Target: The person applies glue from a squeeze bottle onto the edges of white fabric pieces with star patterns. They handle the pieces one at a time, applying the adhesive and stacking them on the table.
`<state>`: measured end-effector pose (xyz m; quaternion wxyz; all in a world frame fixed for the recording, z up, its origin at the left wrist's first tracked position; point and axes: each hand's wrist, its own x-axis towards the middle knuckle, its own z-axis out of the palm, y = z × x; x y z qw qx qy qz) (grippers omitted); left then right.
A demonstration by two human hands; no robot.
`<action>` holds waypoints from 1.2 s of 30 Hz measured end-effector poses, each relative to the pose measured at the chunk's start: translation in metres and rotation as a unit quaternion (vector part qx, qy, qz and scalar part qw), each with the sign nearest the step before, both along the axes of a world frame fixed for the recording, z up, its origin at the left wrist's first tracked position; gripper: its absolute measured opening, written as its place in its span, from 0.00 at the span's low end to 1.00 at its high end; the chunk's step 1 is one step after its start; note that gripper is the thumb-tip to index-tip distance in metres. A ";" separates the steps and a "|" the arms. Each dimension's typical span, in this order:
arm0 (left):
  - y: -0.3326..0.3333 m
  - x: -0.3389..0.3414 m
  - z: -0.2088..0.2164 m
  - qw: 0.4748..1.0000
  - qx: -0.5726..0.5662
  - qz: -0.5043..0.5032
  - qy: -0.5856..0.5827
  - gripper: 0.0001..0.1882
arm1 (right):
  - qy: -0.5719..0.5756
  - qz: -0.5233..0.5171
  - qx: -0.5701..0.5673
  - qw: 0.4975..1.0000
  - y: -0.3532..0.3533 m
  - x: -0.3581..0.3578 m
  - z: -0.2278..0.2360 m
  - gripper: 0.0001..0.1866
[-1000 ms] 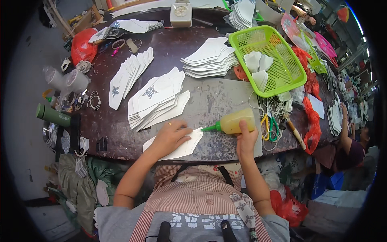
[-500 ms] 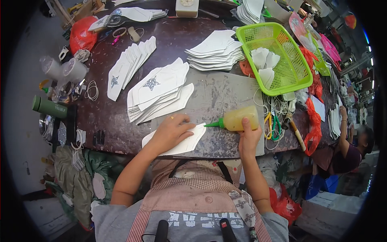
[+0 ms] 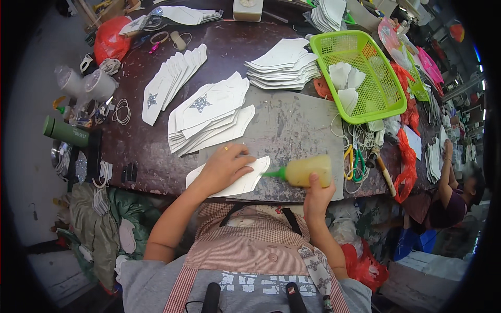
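My left hand (image 3: 226, 168) lies over a white cut piece (image 3: 245, 183) on the table's near edge, its fingers stretched out and pressing it flat. In my right hand (image 3: 319, 197) is a squeeze bottle (image 3: 309, 171) of yellowish liquid, tilted sideways, fingers closed round it. Its green nozzle (image 3: 275, 173) points left, with the tip at the right edge of the piece; whether it touches is too blurred to tell. Just beyond my left hand rests a fanned stack of white pieces (image 3: 209, 112), the top one bearing a glittery silver star.
More white stacks (image 3: 175, 78) (image 3: 284, 65) lie farther back. A green plastic basket (image 3: 342, 107) with white pieces stands at the right. Scissors (image 3: 358, 166), tangled cord and a wooden-handled tool (image 3: 386, 175) lie below it. A green flask (image 3: 68, 131) is at left; a co-worker (image 3: 451, 201) is at far right.
The bottle has shifted slightly left and down, its nozzle tip passing from the piece's upper right corner down along its right edge. My left hand stays on the piece.
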<state>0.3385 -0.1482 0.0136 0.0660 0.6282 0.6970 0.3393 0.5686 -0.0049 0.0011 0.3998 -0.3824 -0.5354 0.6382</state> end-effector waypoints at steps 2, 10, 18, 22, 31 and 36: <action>-0.001 0.000 0.002 1.000 -0.010 -0.001 -0.006 0.12 | -0.037 0.042 0.021 0.998 -0.012 0.007 -0.001 0.19; -0.003 0.011 0.003 0.994 -0.028 0.071 0.073 0.20 | -0.019 0.084 -0.030 0.996 -0.013 0.020 -0.008 0.20; -0.039 -0.056 0.084 0.944 0.082 0.276 -0.159 0.07 | 0.219 -0.019 -0.022 0.975 0.075 0.004 -0.007 0.31; -0.058 -0.224 0.052 0.895 0.194 0.374 -0.147 0.09 | 0.218 -0.031 -0.009 0.975 0.083 0.000 -0.019 0.32; -0.017 -0.241 0.029 0.916 0.167 0.356 0.077 0.20 | 0.236 -0.057 -0.025 0.970 0.085 -0.003 -0.017 0.32; 0.046 -0.149 0.020 0.984 -0.004 0.168 0.060 0.16 | 0.228 -0.049 -0.035 0.972 0.088 -0.003 -0.018 0.32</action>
